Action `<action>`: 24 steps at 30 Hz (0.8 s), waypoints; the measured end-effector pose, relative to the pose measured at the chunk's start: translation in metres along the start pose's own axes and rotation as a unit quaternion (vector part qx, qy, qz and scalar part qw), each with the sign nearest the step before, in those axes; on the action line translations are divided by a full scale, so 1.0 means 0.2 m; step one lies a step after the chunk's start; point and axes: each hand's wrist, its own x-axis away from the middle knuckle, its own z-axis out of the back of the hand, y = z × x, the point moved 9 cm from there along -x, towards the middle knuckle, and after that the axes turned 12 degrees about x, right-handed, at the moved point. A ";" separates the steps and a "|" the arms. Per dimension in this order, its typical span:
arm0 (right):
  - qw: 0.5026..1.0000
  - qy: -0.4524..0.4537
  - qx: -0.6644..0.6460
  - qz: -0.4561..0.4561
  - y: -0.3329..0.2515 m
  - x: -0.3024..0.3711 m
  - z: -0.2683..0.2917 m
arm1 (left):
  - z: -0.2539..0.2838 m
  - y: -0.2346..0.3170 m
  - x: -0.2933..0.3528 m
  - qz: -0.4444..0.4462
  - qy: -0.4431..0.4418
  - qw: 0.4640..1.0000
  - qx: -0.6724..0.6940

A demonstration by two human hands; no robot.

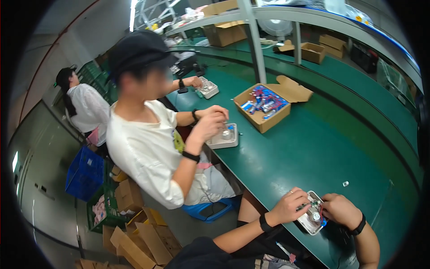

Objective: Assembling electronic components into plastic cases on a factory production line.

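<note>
At the near edge of the green table lies an open white plastic housing (308,227), tilted in my grasp. Inside it are a small green circuit board (315,203), a round silvery part (316,216), red wires and a blue piece (324,222). My left hand (292,207) closes around the housing's left side, fingertips reaching in by the board. On the opposite side, my right hand (341,209) has its fingers drawn together at the wires and rim; what exactly they pinch is hidden.
A small white piece (345,184) lies beyond my right hand. Farther off, a cardboard box (264,117) holds blue and silvery cylinders. To my left, a co-worker (148,134) handles another white housing (225,141). A blue stool (212,210), cartons (143,240) and a blue crate (84,172) stand below.
</note>
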 end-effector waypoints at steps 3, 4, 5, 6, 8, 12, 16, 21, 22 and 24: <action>0.999 -0.048 -0.007 0.003 0.05 0.00 -0.04 | -0.01 -0.03 0.00 -0.003 -0.002 1.000 -0.017; 0.997 -0.075 -0.017 -0.005 0.08 -0.02 -0.07 | 0.00 -0.05 0.00 0.013 -0.005 1.000 -0.026; 0.996 -0.081 -0.020 0.005 0.09 -0.03 -0.10 | 0.02 -0.07 0.01 0.028 -0.011 0.999 -0.035; 0.996 -0.088 -0.017 0.013 0.09 -0.04 -0.08 | 0.03 -0.08 0.00 0.044 -0.016 0.998 -0.029; 0.995 -0.086 -0.054 -0.017 0.09 -0.04 0.01 | 0.05 -0.08 -0.03 0.077 -0.023 0.997 -0.021; 0.974 -0.112 -0.175 -0.092 0.21 0.06 0.08 | 0.01 -0.07 -0.07 0.108 -0.057 0.992 -0.013; 0.897 -0.069 -0.390 -0.196 0.37 0.24 -0.07 | -0.01 -0.01 -0.15 0.085 -0.095 0.991 -0.031; 0.822 0.005 -0.526 -0.217 0.35 0.32 -0.30 | -0.10 -0.05 -0.26 0.067 -0.174 0.982 0.024; 0.814 0.021 -0.538 -0.216 0.33 0.33 -0.31 | -0.10 -0.06 -0.28 0.071 -0.174 0.982 0.025; 0.798 0.057 -0.559 -0.217 0.33 0.34 -0.31 | -0.16 -0.13 -0.29 0.113 -0.248 0.962 0.022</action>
